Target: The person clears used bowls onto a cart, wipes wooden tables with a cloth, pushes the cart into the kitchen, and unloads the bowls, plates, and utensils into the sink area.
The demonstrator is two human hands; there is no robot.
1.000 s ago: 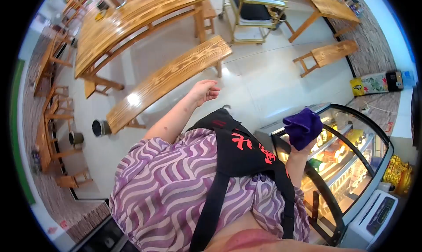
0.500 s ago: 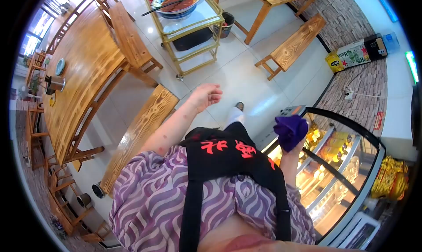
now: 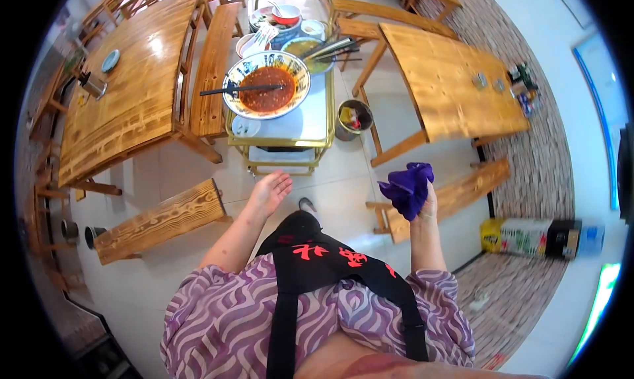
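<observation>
My left hand (image 3: 271,190) is raised in the air with its fingers apart and nothing in it, just short of the near edge of a gold-framed cart (image 3: 310,143). A crumpled purple cloth (image 3: 407,190) is gripped in my right hand (image 3: 428,206), held up over the floor and a low bench. On the cart stands a large patterned bowl (image 3: 266,85) of red sauce with black chopsticks (image 3: 244,89) across it. Behind it are a bowl of greenish food (image 3: 309,50), a small red-and-white bowl (image 3: 286,14) and stacked dishes.
A wooden table (image 3: 132,81) and long bench (image 3: 218,68) flank the cart on the left. To the right are a bin (image 3: 354,119), another table (image 3: 456,88) and a bench (image 3: 456,197). A short bench (image 3: 162,220) lies at the near left.
The view has turned rightward and moved nearer the cart, whose dishes now show. The glass display case has left the view. The purple cloth stays in my right hand.
</observation>
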